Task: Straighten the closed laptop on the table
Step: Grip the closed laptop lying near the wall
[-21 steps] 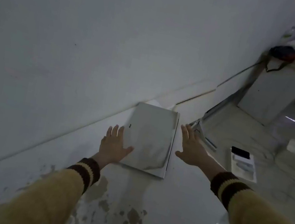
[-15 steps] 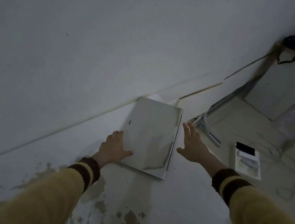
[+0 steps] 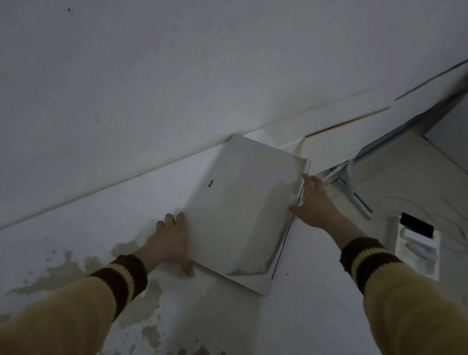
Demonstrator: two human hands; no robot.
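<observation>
A closed white laptop (image 3: 240, 206) lies on the white table (image 3: 294, 327), its far corner close to the wall. It sits at an angle to the table's back edge. My left hand (image 3: 171, 241) rests flat against the laptop's near left edge, thumb along the near corner. My right hand (image 3: 315, 205) presses against its right long edge, fingers pointing towards the wall. Both hands touch the laptop from opposite sides; neither lifts it.
The tabletop has peeling brown patches (image 3: 141, 316) near me. The white wall (image 3: 154, 55) runs behind the laptop. On the floor to the right lie a white tray with a black phone (image 3: 415, 235), a metal stand (image 3: 348, 187) and loose cables.
My left hand slid from on top of the lid to its left edge. My right hand closed in from beside the laptop onto its right edge. The view moved closer.
</observation>
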